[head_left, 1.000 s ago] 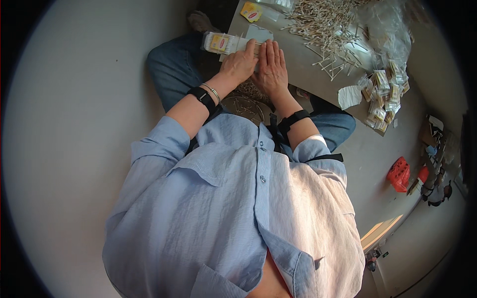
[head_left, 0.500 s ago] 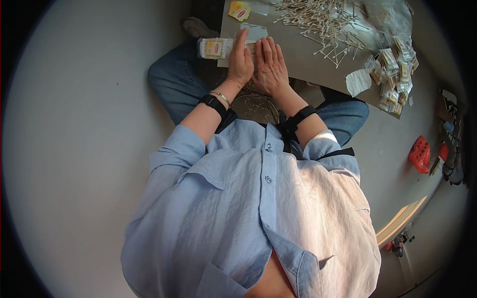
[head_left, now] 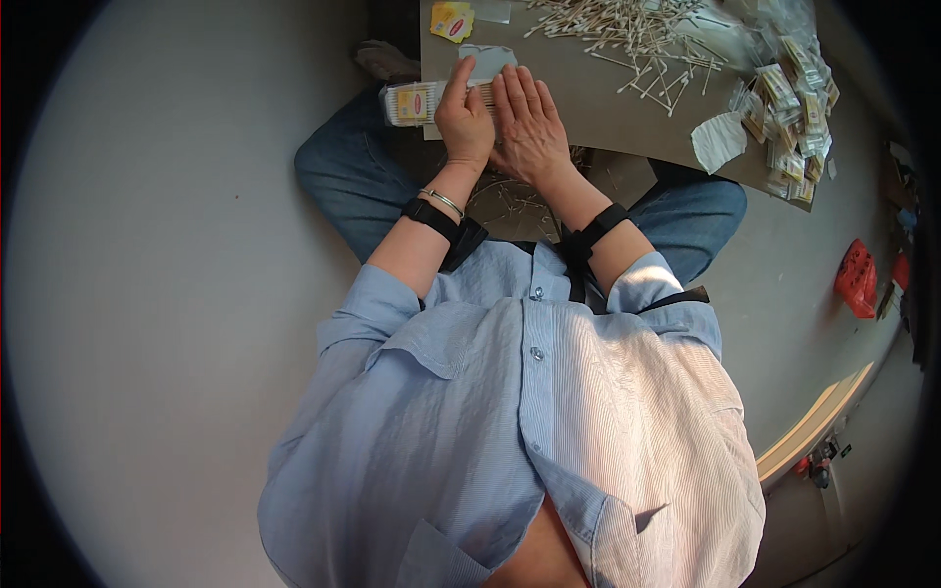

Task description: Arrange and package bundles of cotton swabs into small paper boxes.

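Note:
At the table's near left edge, a clear plastic box of cotton swabs [head_left: 410, 105] with a yellow label card lies on its side and sticks out leftward. My left hand [head_left: 465, 122] closes round its right part, thumb across the top. Between my two hands show the sticks of some cotton swabs [head_left: 487, 92]. My right hand [head_left: 529, 125] lies flat against these from the right, its fingers straight and side by side. My left fingers under the box are hidden, and so is the box's right end.
A heap of loose cotton swabs [head_left: 637, 34] covers the far part of the table [head_left: 598, 113]. Filled small packs [head_left: 799, 118] pile up at the right, near a torn white piece [head_left: 718, 142]. Yellow cards [head_left: 452, 21] lie far left. Fallen swabs [head_left: 515, 201] lie below, between my knees.
The view has shifted a little. My hands stay together at the box, and my right hand's fingers lie straighter and flatter. The box still points left.

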Demonstrator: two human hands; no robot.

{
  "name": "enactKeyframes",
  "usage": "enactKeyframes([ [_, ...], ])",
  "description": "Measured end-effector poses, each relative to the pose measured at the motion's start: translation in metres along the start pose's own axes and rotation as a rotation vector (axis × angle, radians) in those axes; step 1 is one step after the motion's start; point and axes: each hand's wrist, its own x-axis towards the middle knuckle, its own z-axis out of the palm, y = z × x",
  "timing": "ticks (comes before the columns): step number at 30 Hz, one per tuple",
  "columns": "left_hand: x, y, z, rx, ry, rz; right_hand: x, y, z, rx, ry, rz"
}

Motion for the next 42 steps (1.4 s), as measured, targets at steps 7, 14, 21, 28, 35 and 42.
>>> enactKeyframes([
  [7,0.005,0.001,0.004,0.073,0.066,-0.011,0.000,0.000,0.001,0.006,0.003,0.016],
  [14,0.007,-0.001,0.005,0.138,0.113,0.061,0.002,-0.003,0.003,0.012,0.023,0.059],
  [21,0.012,-0.001,0.007,0.156,0.171,0.094,0.003,-0.004,0.006,0.017,0.061,0.052],
  [28,0.016,0.000,-0.002,0.283,0.081,0.154,0.003,-0.004,0.007,0.069,0.054,0.075],
  [35,0.019,0.006,-0.002,0.262,-0.012,-0.056,0.004,-0.004,0.009,0.069,0.031,0.083],
  [42,0.005,-0.003,-0.010,-0.117,-0.071,0.095,0.006,-0.010,0.013,0.104,0.045,0.090],
])
